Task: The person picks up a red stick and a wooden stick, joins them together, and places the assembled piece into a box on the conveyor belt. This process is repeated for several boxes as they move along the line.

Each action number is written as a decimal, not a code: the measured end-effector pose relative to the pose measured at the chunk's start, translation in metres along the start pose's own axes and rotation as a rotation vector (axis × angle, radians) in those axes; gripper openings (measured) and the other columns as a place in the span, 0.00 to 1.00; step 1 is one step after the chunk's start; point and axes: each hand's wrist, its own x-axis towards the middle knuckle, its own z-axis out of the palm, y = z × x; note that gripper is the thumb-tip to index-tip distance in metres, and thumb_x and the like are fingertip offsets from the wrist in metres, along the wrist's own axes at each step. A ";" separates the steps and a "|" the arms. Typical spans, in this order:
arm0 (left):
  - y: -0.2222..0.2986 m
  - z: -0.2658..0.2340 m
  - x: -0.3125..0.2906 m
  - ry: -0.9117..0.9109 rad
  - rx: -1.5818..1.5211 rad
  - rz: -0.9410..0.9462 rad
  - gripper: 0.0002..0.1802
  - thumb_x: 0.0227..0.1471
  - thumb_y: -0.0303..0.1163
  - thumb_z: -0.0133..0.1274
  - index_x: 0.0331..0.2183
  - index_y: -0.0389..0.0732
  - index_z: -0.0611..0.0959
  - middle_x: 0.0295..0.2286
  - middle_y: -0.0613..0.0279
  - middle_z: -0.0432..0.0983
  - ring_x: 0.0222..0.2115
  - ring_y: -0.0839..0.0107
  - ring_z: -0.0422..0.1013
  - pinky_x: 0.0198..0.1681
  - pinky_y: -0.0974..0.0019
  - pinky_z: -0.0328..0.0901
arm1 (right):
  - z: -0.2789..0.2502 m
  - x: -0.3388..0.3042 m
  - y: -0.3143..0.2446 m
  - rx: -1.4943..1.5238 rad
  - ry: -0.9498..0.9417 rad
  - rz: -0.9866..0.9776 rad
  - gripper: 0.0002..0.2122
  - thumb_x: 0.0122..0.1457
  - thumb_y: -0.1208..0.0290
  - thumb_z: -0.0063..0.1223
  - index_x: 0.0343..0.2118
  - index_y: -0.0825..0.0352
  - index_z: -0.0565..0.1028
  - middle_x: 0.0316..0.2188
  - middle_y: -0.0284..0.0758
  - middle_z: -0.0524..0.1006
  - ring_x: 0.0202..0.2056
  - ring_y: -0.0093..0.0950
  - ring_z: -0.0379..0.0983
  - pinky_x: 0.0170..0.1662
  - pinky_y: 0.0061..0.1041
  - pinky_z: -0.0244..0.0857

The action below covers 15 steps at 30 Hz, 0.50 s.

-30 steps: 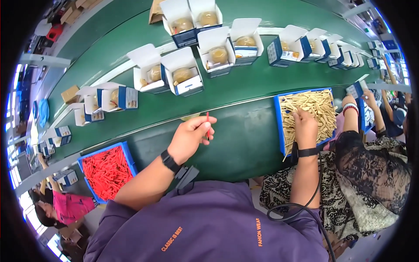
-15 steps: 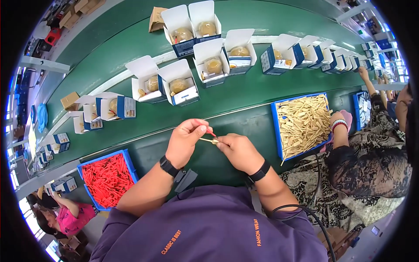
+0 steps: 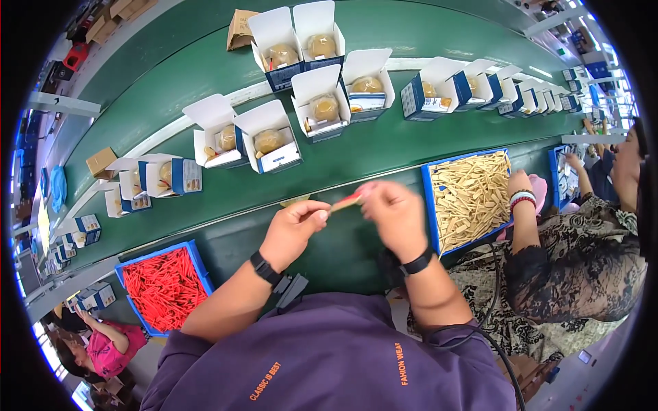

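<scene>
My left hand (image 3: pixel 293 231) and my right hand (image 3: pixel 394 214) meet over the green table edge, both pinching a small thin stick (image 3: pixel 346 201), tan with a reddish part, held between them. A blue tray of tan sticks (image 3: pixel 469 196) lies just right of my right hand. A blue tray of red sticks (image 3: pixel 165 286) sits to the left of my left forearm. Both wrists wear black bands.
Open white-and-blue boxes, each with a round golden item (image 3: pixel 269 140), stand in rows on the green conveyor belt (image 3: pixel 384 147). A neighbour in a dark patterned top (image 3: pixel 569 267) works at the right, with one hand (image 3: pixel 519 183) by the tan tray. Another person (image 3: pixel 110 342) sits lower left.
My right hand left the tan stick tray and came to my left hand. Both now hold the stick, which has shifted slightly right.
</scene>
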 end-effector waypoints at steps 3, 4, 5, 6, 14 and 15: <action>-0.007 -0.009 -0.009 0.086 -0.016 0.011 0.14 0.59 0.30 0.55 0.46 0.34 0.78 0.38 0.59 0.78 0.34 0.75 0.74 0.40 0.71 0.70 | -0.023 0.053 -0.045 -0.347 0.314 -0.402 0.10 0.63 0.68 0.54 0.33 0.71 0.80 0.26 0.31 0.78 0.27 0.18 0.72 0.32 0.19 0.67; -0.012 -0.014 -0.011 0.110 0.004 -0.006 0.14 0.60 0.30 0.54 0.46 0.34 0.77 0.38 0.59 0.77 0.35 0.74 0.74 0.40 0.70 0.70 | -0.028 0.079 -0.053 -0.451 0.373 -0.587 0.10 0.63 0.67 0.55 0.33 0.70 0.80 0.27 0.33 0.80 0.27 0.21 0.74 0.33 0.22 0.69; -0.015 -0.016 -0.012 0.135 0.024 -0.022 0.15 0.60 0.30 0.53 0.47 0.35 0.77 0.39 0.58 0.77 0.36 0.73 0.74 0.41 0.70 0.70 | -0.027 0.105 -0.056 -0.644 0.401 -0.713 0.10 0.62 0.66 0.55 0.33 0.68 0.80 0.28 0.36 0.80 0.28 0.28 0.76 0.34 0.26 0.70; -0.015 -0.014 -0.013 0.126 0.029 -0.013 0.15 0.60 0.30 0.53 0.47 0.35 0.77 0.39 0.58 0.77 0.36 0.73 0.74 0.41 0.70 0.70 | -0.024 0.128 -0.056 -0.841 0.430 -0.836 0.09 0.61 0.65 0.55 0.33 0.66 0.80 0.30 0.39 0.81 0.29 0.34 0.78 0.35 0.30 0.71; -0.005 -0.030 -0.040 0.179 -0.060 0.085 0.14 0.60 0.29 0.52 0.47 0.35 0.76 0.38 0.57 0.78 0.36 0.72 0.74 0.41 0.68 0.71 | -0.014 0.161 -0.035 -1.113 0.172 -0.701 0.08 0.59 0.65 0.53 0.32 0.62 0.81 0.30 0.39 0.80 0.33 0.41 0.76 0.36 0.39 0.70; -0.004 -0.040 -0.047 0.246 -0.063 0.080 0.13 0.60 0.29 0.52 0.46 0.36 0.77 0.38 0.57 0.78 0.35 0.72 0.75 0.40 0.68 0.71 | -0.016 0.153 -0.034 -1.110 0.145 -0.659 0.08 0.58 0.65 0.53 0.32 0.62 0.81 0.30 0.39 0.80 0.32 0.41 0.76 0.36 0.39 0.70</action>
